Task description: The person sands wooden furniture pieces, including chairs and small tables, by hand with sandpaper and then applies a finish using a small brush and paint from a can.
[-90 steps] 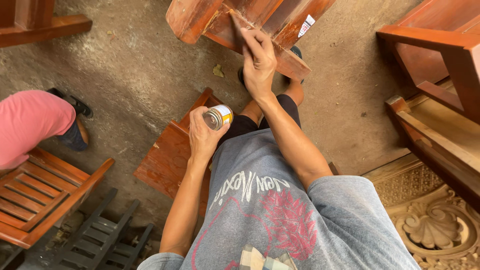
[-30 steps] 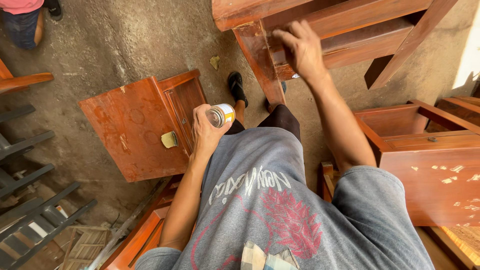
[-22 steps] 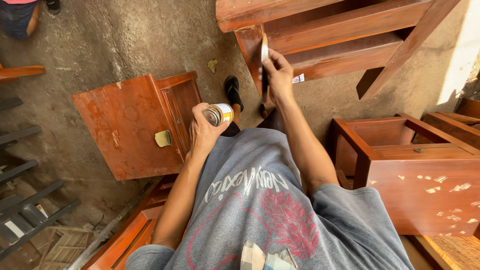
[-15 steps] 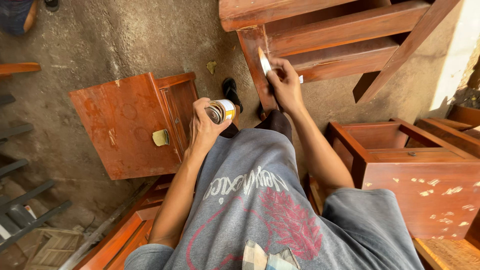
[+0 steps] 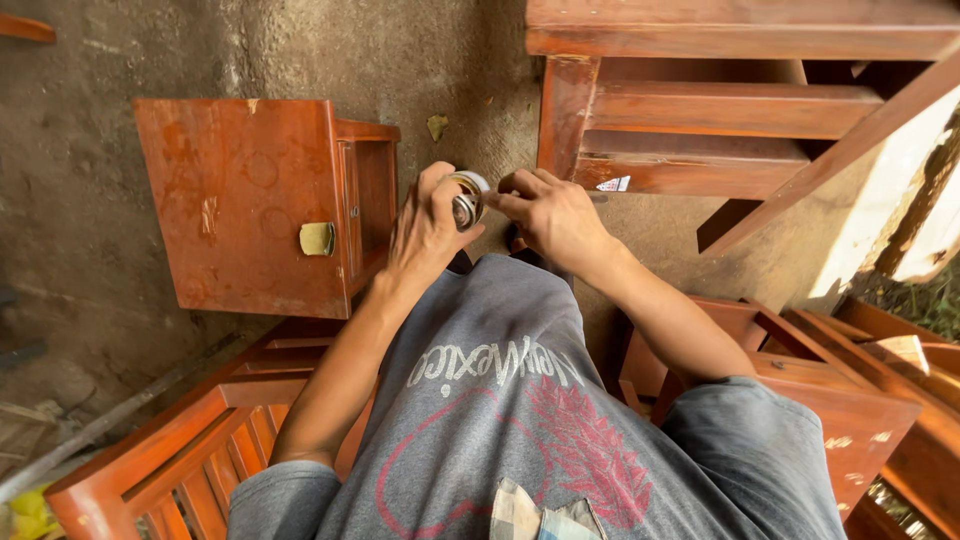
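Down below the head camera, we are looking at our two hands meeting in front of our grey shirt (image 5: pixel 520 400). We are wrapping our left hand (image 5: pixel 425 225) around a small round can (image 5: pixel 466 198), with the fingers curled tight on its side. We are holding the can up in the air, between our two hands and just over our chest. We are seeing its shiny metal top, which is facing the camera.

We are bringing our right hand (image 5: pixel 555 215) right up to the can from the other side. Its fingers are bent and pinched together at the top of the can, touching it. Something small may be tucked in those fingers, but we cannot tell what it is.

Beside our left hand, we are seeing a red-brown wooden cabinet (image 5: pixel 250 200) lying on the dirty concrete floor (image 5: pixel 80 300). A little yellowish patch (image 5: pixel 317 238) is sitting on its flat face. Past our right hand, a big wooden frame (image 5: pixel 720 100) with long bars is standing close by, and a small white sticker (image 5: pixel 613 184) is showing on one bar.

Lower down on the left, we are seeing a slatted wooden chair piece (image 5: pixel 200 440). Lower down on the right, more red-brown wooden furniture (image 5: pixel 840 410) is resting near our arm.
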